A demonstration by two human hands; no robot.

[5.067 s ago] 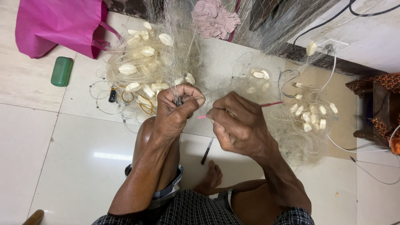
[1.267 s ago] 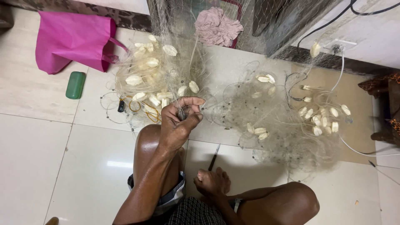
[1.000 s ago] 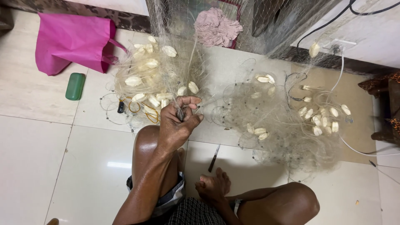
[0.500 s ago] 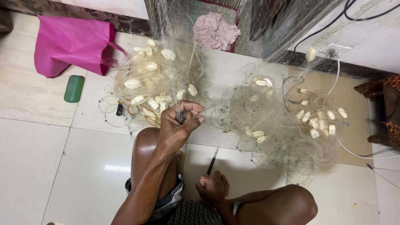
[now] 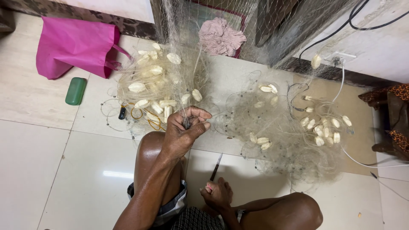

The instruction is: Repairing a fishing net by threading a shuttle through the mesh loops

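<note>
Fine translucent fishing net (image 5: 272,127), pinched by left hand (image 5: 184,132)

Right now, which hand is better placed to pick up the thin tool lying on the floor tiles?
Right. The right hand rests low on the floor, just beside the tool. The left hand is farther up, pinching the net.

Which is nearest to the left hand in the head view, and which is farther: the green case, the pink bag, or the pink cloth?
From the left hand, whose grip pinches the fishing net:
1. Pink cloth, above it and slightly right, by the wall.
2. Green case, on the floor to its left.
3. Pink bag, far upper left.
The cloth and the case are nearly equal, so their order is uncertain.
</note>
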